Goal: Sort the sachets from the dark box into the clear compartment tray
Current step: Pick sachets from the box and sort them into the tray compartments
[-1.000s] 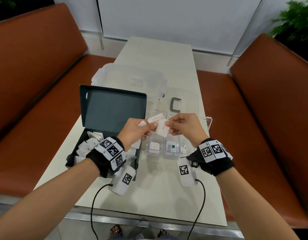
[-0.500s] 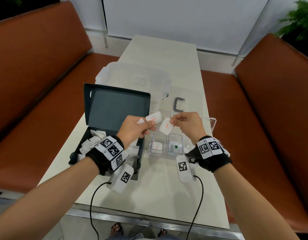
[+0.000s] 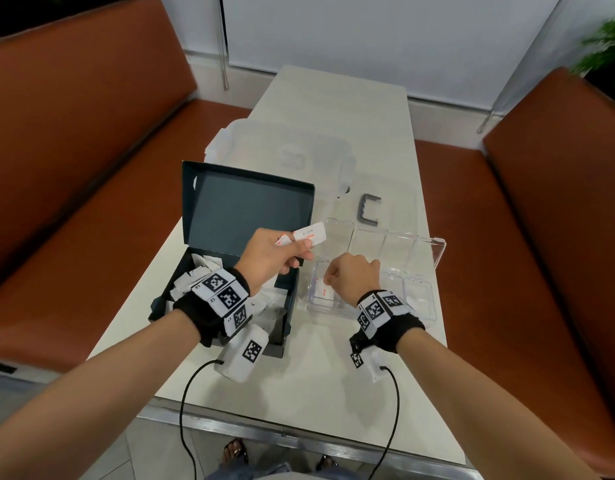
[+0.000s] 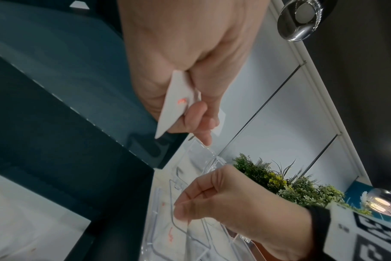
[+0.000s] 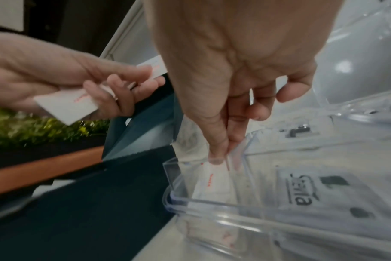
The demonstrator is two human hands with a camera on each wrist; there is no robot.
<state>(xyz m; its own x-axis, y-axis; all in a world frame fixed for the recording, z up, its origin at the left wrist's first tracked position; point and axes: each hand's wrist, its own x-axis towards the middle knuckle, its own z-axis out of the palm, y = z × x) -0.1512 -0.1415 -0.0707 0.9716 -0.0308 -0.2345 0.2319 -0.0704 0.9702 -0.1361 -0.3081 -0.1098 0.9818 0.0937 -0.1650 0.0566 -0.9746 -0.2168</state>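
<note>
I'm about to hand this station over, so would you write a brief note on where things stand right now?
Left hand: holds white sachets above the dark box.
Right hand: pinches a red-print sachet, lowering it into the clear tray's near-left compartment.
Done: a black-print sachet lies in the next compartment.
Left: release this one, sort the left hand's sachets, then the rest in the box.

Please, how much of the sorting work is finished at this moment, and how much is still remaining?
It looks early. Done: the clear compartment tray holds a black-print sachet in one near compartment. In hand: the right hand lowers a red-print sachet into the near-left compartment, while the left hand pinches more sachets. Left: a heap of white sachets in the dark box, and the far compartments look empty.
</note>
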